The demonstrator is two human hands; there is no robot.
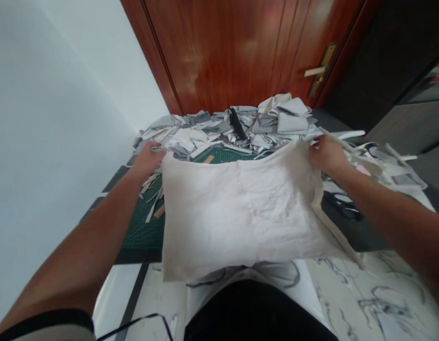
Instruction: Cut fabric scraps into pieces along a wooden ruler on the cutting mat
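A large off-white piece of cloth [240, 213] is spread between my two hands above a green cutting mat [141, 227]. My left hand [148, 158] grips its far left corner. My right hand [327, 154] grips its far right corner. The cloth's near edge hangs over the table's front edge toward my body, and it hides most of the mat.
A heap of grey and white fabric scraps [233, 130] covers the far end of the table. Black scissors [342, 206] lie on the dark table to the right. A wooden door [240, 52] with a brass handle [317, 71] stands behind; a white wall is left.
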